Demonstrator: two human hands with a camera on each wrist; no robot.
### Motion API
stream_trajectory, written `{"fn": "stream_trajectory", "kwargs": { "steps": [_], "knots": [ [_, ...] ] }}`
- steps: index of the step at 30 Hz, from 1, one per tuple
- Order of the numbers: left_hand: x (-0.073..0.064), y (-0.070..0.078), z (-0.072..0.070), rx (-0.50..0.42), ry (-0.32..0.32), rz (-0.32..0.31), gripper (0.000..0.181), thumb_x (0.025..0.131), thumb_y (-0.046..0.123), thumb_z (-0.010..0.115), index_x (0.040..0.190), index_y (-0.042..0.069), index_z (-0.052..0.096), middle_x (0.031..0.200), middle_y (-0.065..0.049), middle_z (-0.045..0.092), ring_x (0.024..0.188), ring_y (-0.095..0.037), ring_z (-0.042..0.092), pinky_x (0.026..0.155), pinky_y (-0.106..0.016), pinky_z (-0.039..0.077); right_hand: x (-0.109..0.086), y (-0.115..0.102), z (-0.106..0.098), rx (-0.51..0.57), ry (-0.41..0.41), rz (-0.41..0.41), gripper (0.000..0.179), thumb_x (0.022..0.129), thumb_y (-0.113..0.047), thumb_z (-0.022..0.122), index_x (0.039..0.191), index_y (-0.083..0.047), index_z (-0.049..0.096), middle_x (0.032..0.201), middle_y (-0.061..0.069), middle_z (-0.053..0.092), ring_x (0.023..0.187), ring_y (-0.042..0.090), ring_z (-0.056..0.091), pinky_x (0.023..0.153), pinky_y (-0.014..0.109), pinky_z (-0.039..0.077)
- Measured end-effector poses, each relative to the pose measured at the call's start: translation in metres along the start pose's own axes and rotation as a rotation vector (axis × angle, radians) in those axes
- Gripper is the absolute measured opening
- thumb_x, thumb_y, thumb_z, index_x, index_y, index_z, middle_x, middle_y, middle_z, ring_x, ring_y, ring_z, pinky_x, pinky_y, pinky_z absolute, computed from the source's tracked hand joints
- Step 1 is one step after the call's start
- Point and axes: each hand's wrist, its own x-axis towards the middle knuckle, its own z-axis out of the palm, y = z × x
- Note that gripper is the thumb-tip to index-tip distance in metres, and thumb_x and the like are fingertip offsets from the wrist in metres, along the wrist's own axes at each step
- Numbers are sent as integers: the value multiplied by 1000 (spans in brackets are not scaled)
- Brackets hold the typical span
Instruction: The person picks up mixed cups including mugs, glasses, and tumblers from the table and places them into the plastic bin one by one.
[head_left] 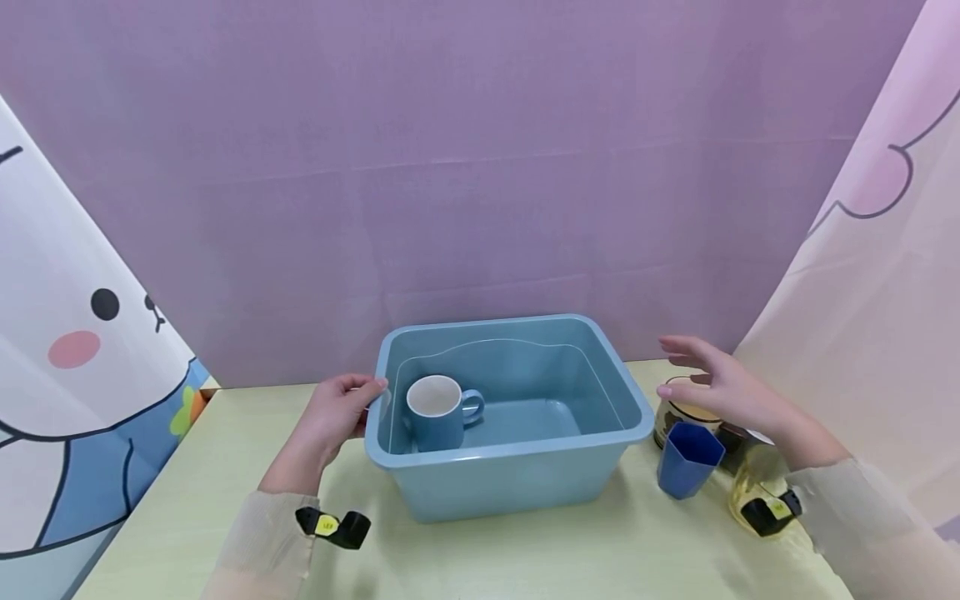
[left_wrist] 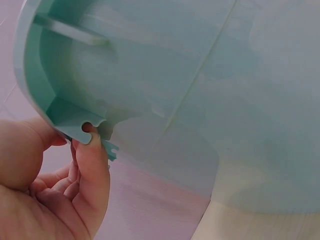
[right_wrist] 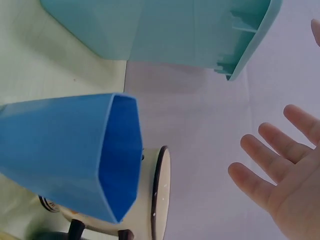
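Observation:
A light-blue plastic basin (head_left: 510, 479) stands on the table, with a blue mug (head_left: 437, 429) upright inside near its left end. My left hand (head_left: 330, 421) pinches the basin's left rim, thumb on top and fingers curled beneath, as the left wrist view also shows. My right hand (head_left: 712, 387) hovers right of the basin, fingers spread and holding nothing. Below it are a dark-blue angular cup (head_left: 684, 471) and a cream enamel mug (right_wrist: 145, 195) with a dark rim. In the right wrist view the fingers (right_wrist: 267, 157) are apart from both.
A yellowish see-through glass (head_left: 742, 500) stands at the right, partly behind my right wrist. Dark items sit beside the cup, mostly hidden. A purple cloth (head_left: 487, 183) hangs behind the table (head_left: 180, 500), and printed curtains (head_left: 112, 350) flank it.

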Motion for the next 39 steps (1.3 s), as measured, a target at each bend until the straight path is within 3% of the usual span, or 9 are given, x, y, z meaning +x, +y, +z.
{"fn": "stream_trajectory", "kwargs": {
  "steps": [7, 14, 39],
  "knots": [
    [1, -1, 0, 2, -2, -14, 48, 95, 38, 54, 127, 2, 53, 104, -11, 61, 75, -16, 61, 70, -28, 55, -4, 10, 0, 16, 3, 21, 70, 91, -25, 61, 149, -14, 23, 151, 15, 29, 132, 40, 35, 95, 53, 42],
    [1, -2, 1, -5, 0, -11, 48, 95, 37, 54, 128, 1, 51, 103, -11, 61, 75, -16, 61, 70, -28, 56, -6, 20, 1, 48, 8, 23, 74, 90, -22, 63, 149, -11, 20, 152, 18, 25, 132, 45, 32, 95, 64, 37],
    [1, -1, 1, 2, 3, -5, 50, 94, 39, 55, 127, 1, 52, 104, -11, 61, 75, -15, 61, 73, -30, 56, -8, 41, 3, 21, 27, 34, 85, 85, -23, 68, 149, -4, 16, 152, 25, 21, 133, 51, 24, 96, 69, 25]
  ]
}}
